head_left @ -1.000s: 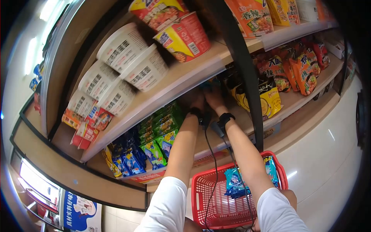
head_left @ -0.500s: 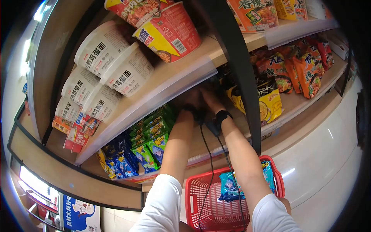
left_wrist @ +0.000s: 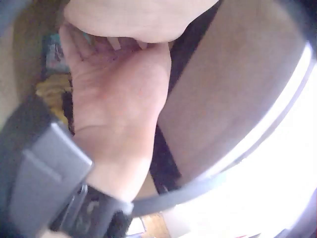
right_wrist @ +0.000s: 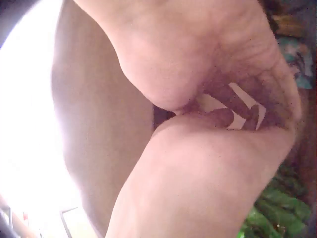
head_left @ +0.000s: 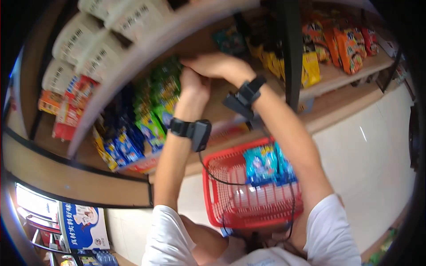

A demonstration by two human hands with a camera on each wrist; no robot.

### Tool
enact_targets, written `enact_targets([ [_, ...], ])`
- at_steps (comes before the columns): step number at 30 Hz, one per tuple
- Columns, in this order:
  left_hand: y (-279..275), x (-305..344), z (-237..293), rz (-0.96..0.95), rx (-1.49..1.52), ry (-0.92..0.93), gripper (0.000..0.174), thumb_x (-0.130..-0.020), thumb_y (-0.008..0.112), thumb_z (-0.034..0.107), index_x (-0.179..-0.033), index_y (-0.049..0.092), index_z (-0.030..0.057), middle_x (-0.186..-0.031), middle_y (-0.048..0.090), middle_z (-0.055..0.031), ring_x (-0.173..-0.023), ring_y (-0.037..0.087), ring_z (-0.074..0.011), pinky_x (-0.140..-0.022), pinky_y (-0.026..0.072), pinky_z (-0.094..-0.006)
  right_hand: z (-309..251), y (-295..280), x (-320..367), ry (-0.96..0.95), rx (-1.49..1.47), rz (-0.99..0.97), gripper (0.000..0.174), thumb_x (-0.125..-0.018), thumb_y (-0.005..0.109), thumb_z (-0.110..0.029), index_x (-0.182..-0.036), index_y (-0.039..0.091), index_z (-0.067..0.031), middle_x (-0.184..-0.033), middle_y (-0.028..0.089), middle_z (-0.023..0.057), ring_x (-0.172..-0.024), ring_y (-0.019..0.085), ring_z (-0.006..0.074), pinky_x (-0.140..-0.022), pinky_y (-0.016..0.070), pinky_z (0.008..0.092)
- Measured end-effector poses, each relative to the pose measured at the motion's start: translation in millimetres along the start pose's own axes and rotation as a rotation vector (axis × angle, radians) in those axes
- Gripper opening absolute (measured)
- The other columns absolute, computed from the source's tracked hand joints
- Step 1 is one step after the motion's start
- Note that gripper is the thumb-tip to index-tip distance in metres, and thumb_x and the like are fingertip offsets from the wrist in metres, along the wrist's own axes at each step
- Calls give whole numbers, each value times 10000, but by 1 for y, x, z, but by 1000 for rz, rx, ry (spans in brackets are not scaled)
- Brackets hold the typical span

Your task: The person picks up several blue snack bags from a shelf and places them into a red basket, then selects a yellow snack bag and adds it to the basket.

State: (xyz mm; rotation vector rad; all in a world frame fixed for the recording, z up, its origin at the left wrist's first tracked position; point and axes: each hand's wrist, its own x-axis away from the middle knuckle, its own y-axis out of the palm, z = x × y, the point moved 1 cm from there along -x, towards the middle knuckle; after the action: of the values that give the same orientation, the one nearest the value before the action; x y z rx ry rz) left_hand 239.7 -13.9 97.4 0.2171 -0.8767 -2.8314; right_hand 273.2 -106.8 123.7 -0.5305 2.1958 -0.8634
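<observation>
Close quarters, and no clear look at the tips

From my remote seat, the left hand (head_left: 195, 84) points up with its palm turned in, and the right hand (head_left: 217, 66) angles across from the right, wrist bent, palm facing the left one. They overlap in the head view. Can't tell how far either is closed or whether anything's in there.

Nearest stuff is the green packets (head_left: 166, 88), just left of the hands. They look light, soft and kinda slick, so I'd pinch a sealed end and not squash the middle. Blue packets (head_left: 126, 144) sit further left, yellow packets (head_left: 273, 64) to the right. Below the hands, the red basket (head_left: 211, 186) holds teal packets (head_left: 262, 164).
</observation>
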Motion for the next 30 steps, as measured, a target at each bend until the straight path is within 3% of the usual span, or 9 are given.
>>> enact_targets([
  [2,1,68,10,73,-102,26,364,-1071,394,319,-1267,579,74,-1259,649,-65,-1191,584,-204,-1024,473,-422,-64,-34,52,31,-78,-64,641,-958,505,-544,-937,733,55,-795,702,263,-753,705,386,-731,546,449],
  [6,-13,160,-13,-177,-228,-59,464,-1076,378,397,-1410,484,93,-1390,563,-65,-1271,547,-192,-1070,449,-389,-109,-39,124,172,83,-341,644,-956,508,-559,-1013,693,56,-920,699,278,-856,697,409,-767,538,446],
  [10,-43,210,-64,-207,-476,-313,417,-1069,385,365,-1323,541,72,-1263,634,-78,-1183,599,-183,-1003,491,-420,-85,-14,176,193,210,-617,650,-986,462,-570,-1027,690,38,-975,691,281,-957,665,445,-854,519,481],
  [15,-110,234,-152,-194,-911,-624,526,-915,645,281,-1318,511,-29,-1176,645,-161,-1072,611,-227,-910,492,-368,-17,38,218,493,172,-1109,562,-949,524,-520,-994,693,14,-812,704,185,-752,709,279,-662,549,400],
  [21,-139,246,-181,-111,-1101,-663,743,-871,723,281,-1419,372,-79,-1146,613,-192,-1028,612,-246,-864,504,-357,9,80,270,612,250,-1297,470,-915,575,-388,-1046,702,45,-945,734,183,-789,727,266,-693,577,389],
  [22,-134,245,-174,-120,-1028,-690,687,-888,717,270,-1386,402,-82,-1060,613,-154,-926,608,-212,-778,510,-346,11,84,276,594,232,-1296,469,-916,575,-387,-1058,700,42,-965,733,186,-793,727,266,-691,577,392],
  [23,-129,247,-166,-126,-941,-734,588,-893,713,258,-1320,465,-63,-1010,611,-119,-882,595,-182,-735,499,-334,12,89,282,551,201,-1244,410,-928,598,-423,-955,673,-20,-723,662,99,-685,672,229,-638,531,375],
  [27,-140,237,-187,-143,-687,-843,183,-902,719,225,-986,637,85,-872,616,-3,-758,562,-93,-657,466,-288,17,94,278,524,144,-1327,414,-919,611,-445,-977,658,-37,-823,667,97,-675,653,212,-615,508,366],
  [30,-137,234,-192,-112,-670,-784,160,-902,729,190,-950,612,92,-847,626,-11,-725,588,-96,-603,470,-280,10,78,267,568,21,-1321,476,-964,562,-453,-991,673,8,-961,708,103,-773,704,238,-683,583,367],
])
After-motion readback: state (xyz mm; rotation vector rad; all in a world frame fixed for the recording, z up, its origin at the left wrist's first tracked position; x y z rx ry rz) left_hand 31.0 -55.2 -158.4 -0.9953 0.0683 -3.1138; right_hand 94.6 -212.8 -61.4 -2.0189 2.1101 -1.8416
